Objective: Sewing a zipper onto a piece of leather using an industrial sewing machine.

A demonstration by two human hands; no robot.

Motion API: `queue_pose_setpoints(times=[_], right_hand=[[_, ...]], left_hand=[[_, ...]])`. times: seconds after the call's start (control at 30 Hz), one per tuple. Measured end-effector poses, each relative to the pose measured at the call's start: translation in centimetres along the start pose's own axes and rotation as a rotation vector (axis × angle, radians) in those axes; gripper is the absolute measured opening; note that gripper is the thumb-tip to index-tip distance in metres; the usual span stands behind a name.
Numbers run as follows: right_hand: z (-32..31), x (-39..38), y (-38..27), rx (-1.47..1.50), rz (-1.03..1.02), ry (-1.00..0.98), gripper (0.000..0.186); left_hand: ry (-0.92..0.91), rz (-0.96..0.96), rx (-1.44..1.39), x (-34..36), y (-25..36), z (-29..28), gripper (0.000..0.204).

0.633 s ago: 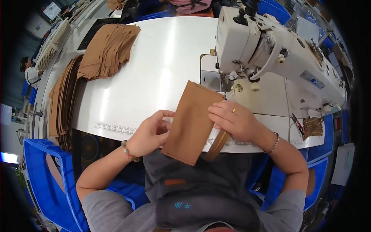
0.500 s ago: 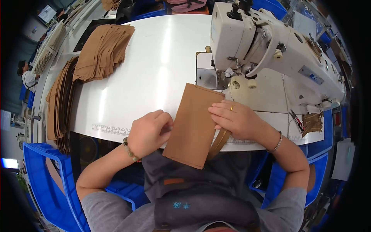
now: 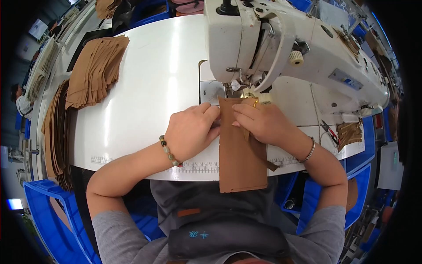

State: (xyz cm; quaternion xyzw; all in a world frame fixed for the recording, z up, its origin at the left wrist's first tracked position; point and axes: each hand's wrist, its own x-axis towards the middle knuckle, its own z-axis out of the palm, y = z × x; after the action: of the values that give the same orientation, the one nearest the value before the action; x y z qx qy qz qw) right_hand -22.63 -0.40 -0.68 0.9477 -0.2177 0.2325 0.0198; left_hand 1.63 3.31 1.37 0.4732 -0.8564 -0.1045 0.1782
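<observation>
A rectangular brown fabric panel lies lengthwise in front of me, its far edge close to the presser foot of the white sewing machine. My left hand is closed, with curled fingertips at the panel's left edge near the far end. On the right side, my right hand is closed on the panel and a narrow brown strip, whose loose end sticks out past the panel's right edge. The panel's near end hangs over the table's front edge above my dark apron.
Stacked brown pieces lie at the far left, with another stack hanging over the left edge. Red-handled snips rest at the right beside small brown pieces. Blue bins flank me.
The panel has turned straighter and moved up toward the presser foot. My left hand has come from beside the panel to its far left edge; the right hand has moved along with the panel.
</observation>
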Motion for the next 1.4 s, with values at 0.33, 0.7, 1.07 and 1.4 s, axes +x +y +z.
queue_pose_setpoints(times=[0.33, 0.7, 1.07, 1.4], right_hand=[[0.2, -0.4, -0.4, -0.088, 0.015, 0.019, 0.016], [0.1, -0.5, 0.1, -0.131, 0.079, 0.013, 0.043], [-0.1, -0.9, 0.5, -0.152, 0.129, -0.075, 0.045], [0.3, -0.7, 1.5, -0.122, 0.163, -0.091, 0.055]], left_hand=[[0.164, 0.177, 0.141, -0.5, 0.5, 1.4, 0.057], [0.028, 0.116, 0.087, -0.3, 0.4, 1.1, 0.065], [0.071, 0.185, 0.167, 0.1, -0.4, 1.1, 0.05], [0.082, 0.168, 0.147, 1.0, -0.9, 1.5, 0.048]])
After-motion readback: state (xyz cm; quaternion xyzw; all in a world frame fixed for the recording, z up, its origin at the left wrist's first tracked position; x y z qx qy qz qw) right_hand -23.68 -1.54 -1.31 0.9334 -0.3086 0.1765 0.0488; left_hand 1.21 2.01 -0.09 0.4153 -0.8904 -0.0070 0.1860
